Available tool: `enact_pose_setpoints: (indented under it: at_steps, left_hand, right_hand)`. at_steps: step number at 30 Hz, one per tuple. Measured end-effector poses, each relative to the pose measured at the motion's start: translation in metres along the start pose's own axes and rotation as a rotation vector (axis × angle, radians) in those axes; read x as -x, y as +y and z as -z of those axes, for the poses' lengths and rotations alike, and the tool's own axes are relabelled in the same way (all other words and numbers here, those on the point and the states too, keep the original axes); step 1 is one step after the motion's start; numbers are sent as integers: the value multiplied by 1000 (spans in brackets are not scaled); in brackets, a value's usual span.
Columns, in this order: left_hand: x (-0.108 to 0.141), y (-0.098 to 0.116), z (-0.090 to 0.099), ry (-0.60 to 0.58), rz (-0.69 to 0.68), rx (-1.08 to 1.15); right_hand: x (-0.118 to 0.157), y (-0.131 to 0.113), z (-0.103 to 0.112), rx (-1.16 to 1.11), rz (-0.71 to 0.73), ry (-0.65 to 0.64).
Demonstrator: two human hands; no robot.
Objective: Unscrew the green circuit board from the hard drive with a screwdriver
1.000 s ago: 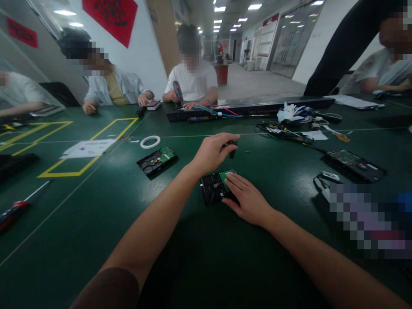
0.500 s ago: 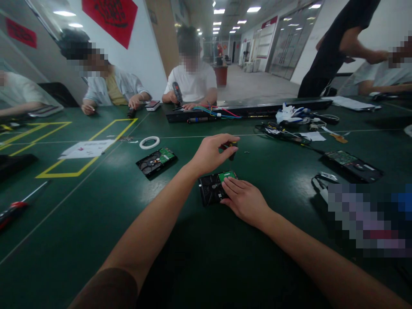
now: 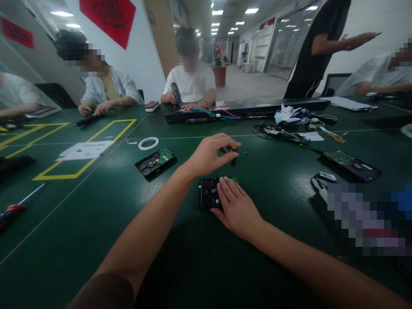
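My left hand (image 3: 214, 155) is closed around a small dark screwdriver (image 3: 234, 160) with a yellow band, held upright over the far right part of a hard drive (image 3: 207, 192). The drive lies on the green table with its black casing and a bit of green circuit board showing. Across its right side rests my right hand (image 3: 240, 210), palm down with fingers stretched out, covering much of the board. The screwdriver's tip is too small to make out behind the fingers. Tiny screws (image 3: 246, 152) lie just beyond the drive.
Another hard drive (image 3: 156, 164) and a white ring (image 3: 148, 143) lie left; a third drive (image 3: 350, 165) is at right. Cables (image 3: 277, 131) and a long black bar (image 3: 257, 112) lie farther off. A red-handled screwdriver (image 3: 14, 209) is far left. People sit opposite.
My right hand has shifted left over the drive, covering more of the green board. The drive has turned slightly. At back right, the standing person's arm now reaches out rightward.
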State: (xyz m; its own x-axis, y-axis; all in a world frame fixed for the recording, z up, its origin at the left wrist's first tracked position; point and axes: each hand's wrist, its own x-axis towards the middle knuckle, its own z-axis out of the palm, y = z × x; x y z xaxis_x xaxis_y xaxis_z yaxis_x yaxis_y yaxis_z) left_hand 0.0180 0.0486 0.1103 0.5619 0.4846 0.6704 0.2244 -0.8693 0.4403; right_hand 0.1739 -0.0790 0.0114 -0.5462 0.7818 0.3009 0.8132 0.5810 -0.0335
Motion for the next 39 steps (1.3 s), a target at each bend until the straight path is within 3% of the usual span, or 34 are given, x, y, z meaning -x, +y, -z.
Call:
enact_pose_setpoints:
  at_steps: [6, 11, 16, 39]
  left_hand:
    - [1, 6, -2, 20, -7, -35]
    - [3, 7, -11, 107, -12, -41]
    - [2, 10, -16, 123, -11, -55]
    - [0, 6, -10, 56, -72, -102]
  right_hand:
    - [-13, -6, -7, -98, -24, -111]
    - [-15, -8, -7, -112, -55, -128]
    - [-15, -10, -6, -103, -55, -146]
    - [-12, -3, -10, -120, 7, -72]
